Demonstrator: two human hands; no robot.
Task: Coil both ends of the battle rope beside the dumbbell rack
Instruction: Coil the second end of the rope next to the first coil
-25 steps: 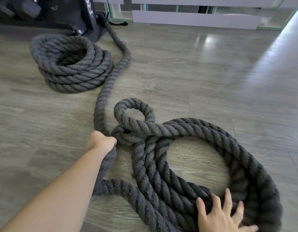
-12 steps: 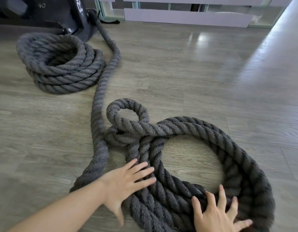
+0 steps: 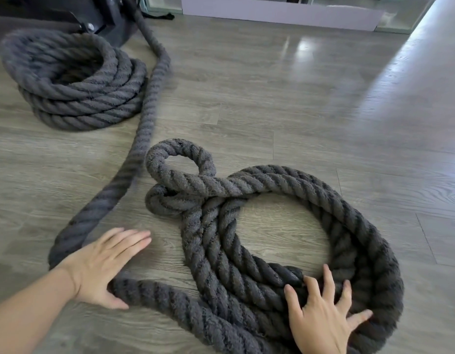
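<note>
With the left hand flat and open beside the slack run and the right hand splayed on the loose coil, its small twisted loop could kink or snag if more rope is pulled in.

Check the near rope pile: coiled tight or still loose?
Loose. The near coil sprawls in wide uneven loops around bare floor, unlike the stacked far coil.

Dark grey twisted-strand battle rope; grey wood-grain floor; black rack foot
</note>
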